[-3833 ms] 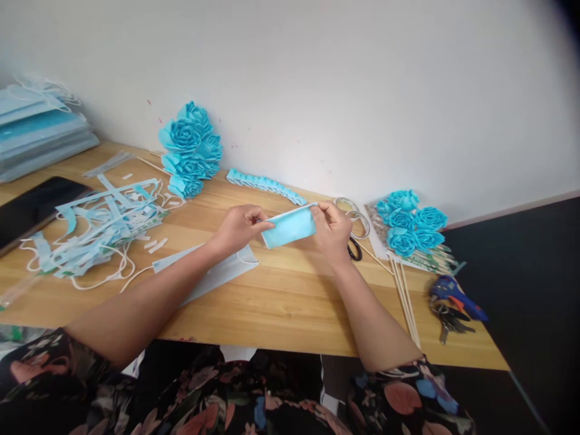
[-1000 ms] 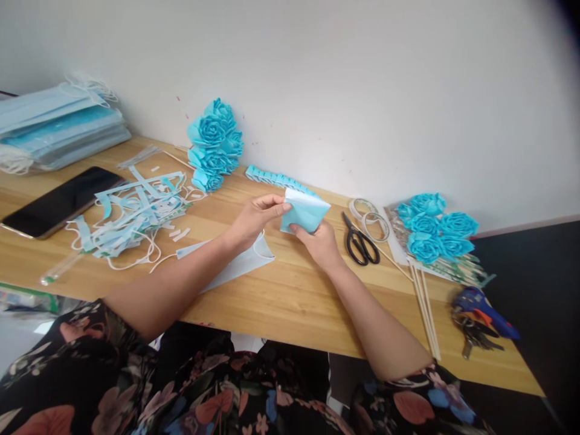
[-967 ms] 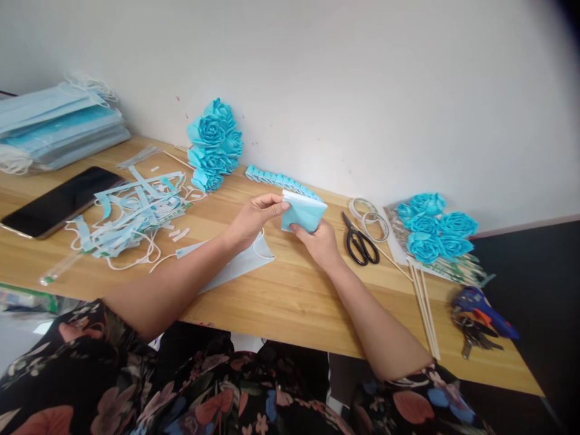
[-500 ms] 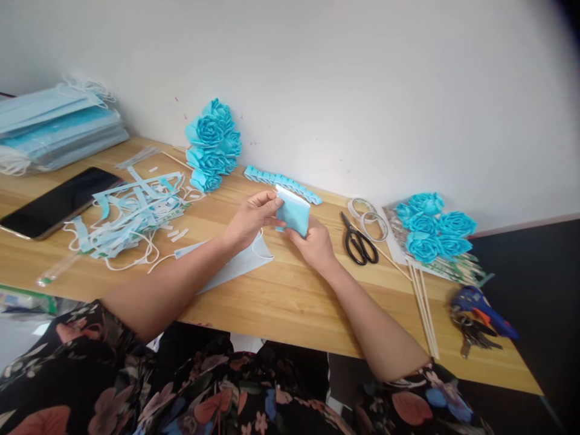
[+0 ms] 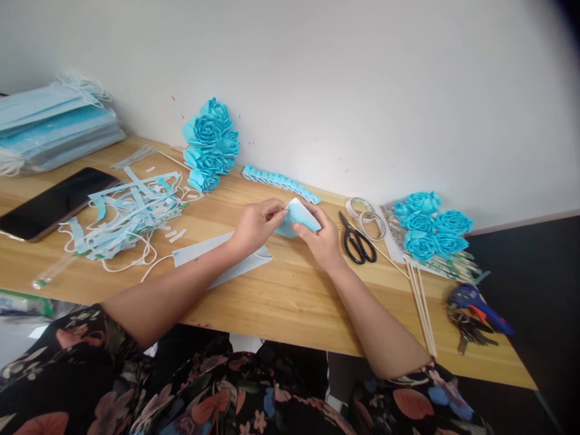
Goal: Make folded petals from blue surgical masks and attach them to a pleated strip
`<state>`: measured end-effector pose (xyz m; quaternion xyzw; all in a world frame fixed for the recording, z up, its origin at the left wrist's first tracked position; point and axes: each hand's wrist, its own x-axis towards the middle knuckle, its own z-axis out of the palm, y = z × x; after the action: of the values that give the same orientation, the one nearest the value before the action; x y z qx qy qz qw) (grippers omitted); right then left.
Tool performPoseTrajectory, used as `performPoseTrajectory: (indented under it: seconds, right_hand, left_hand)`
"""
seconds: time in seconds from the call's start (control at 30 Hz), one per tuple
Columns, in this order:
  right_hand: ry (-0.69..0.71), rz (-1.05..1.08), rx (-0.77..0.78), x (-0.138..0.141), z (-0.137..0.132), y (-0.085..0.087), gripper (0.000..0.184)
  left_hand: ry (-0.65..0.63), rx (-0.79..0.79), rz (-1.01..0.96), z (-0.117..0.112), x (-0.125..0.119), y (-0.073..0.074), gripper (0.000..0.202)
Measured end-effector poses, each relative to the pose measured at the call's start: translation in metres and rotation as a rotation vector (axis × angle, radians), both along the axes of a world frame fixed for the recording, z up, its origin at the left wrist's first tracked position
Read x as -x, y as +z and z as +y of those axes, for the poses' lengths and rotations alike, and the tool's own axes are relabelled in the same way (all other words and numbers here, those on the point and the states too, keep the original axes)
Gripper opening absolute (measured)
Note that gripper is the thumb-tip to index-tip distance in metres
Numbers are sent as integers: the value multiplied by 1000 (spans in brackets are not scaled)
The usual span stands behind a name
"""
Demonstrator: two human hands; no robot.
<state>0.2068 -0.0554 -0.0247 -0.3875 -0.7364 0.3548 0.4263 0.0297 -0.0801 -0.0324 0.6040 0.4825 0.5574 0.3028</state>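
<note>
Between my two hands, above the middle of the wooden table (image 5: 290,302), is a small folded piece of light blue mask fabric (image 5: 301,215) with a pale upper edge. My left hand (image 5: 257,226) pinches its left side between thumb and fingertips. On the other side, my right hand (image 5: 324,238) grips it, thumb in front and fingers behind. Under my left wrist lies a flat face mask (image 5: 240,275) with white ear loops, partly covered by the forearm. Behind my hands a row of folded blue pieces (image 5: 281,181) runs along the wall.
Left are stacked masks (image 5: 54,130), a phone (image 5: 54,202) and a heap of scraps (image 5: 136,223). Blue fabric roses (image 5: 211,145) lean on the wall. Right are black scissors (image 5: 357,241), tape rolls (image 5: 374,225), more roses (image 5: 426,223), sticks (image 5: 421,308), a blue-handled tool (image 5: 480,311) and keys (image 5: 475,335).
The blue fabric piece has been tilted and folded over, so it shows a slanted shape instead of an upright square. My left hand has turned and moved slightly right.
</note>
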Motion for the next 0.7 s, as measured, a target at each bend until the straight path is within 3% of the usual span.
performPoseTrajectory:
  seconds: [0.07, 0.17, 0.37, 0.57, 0.7]
  right_hand:
    - [-66, -30, -19, -1, -2, 2, 29]
    - [-125, -39, -59, -2, -5, 3, 26]
    - [-75, 34, -95, -2, -7, 3, 21]
    - [-97, 12, -98, -2, -8, 2, 25]
    - [-87, 101, -25, -2, -4, -1, 30]
  left_hand:
    - [18, -20, 75, -1, -1, 0, 18]
    - [-33, 8, 62, -1, -2, 1, 18]
    - [-161, 71, 25, 0, -2, 6, 19]
    - [-207, 44, 49, 0, 0, 7, 24]
    - [-214, 114, -70, 1, 1, 6, 23]
